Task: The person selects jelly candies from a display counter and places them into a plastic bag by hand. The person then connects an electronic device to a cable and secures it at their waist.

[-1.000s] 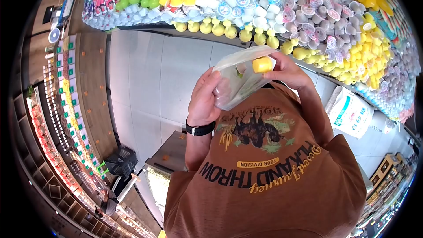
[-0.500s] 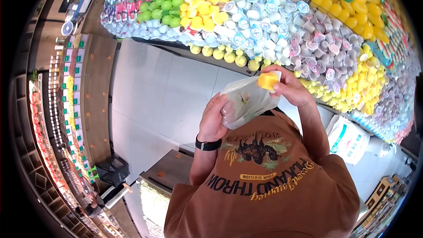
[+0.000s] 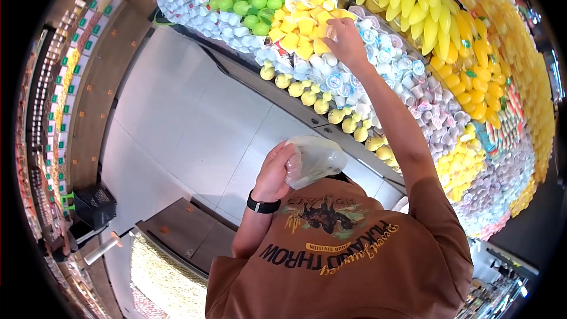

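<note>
My left hand (image 3: 273, 171), with a black watch on the wrist, is closed around the edge of a clear plastic bag (image 3: 316, 162) in front of my chest. The contents of the bag are hard to make out. My right arm is stretched out over the sweets display, where my right hand (image 3: 347, 41) is at the heap of yellow jelly cups (image 3: 298, 28). Its fingers are curled around a small pale cup at the edge of that heap, partly covered by the hand. White cups with blue lids (image 3: 341, 77) lie just below the hand.
Green ball-shaped sweets (image 3: 260, 0) lie left of the yellow heap, and yellow banana-shaped ones (image 3: 407, 0) rise behind. Round yellow containers (image 3: 308, 95) line the display's front edge. A brown cabinet (image 3: 183, 227) stands near my left elbow; shelving (image 3: 109, 82) runs along the left.
My right hand has left the bag, where it held a yellow jelly cup, and reached up and left to the yellow heap. My left hand and the bag have lowered slightly. The view has turned.
</note>
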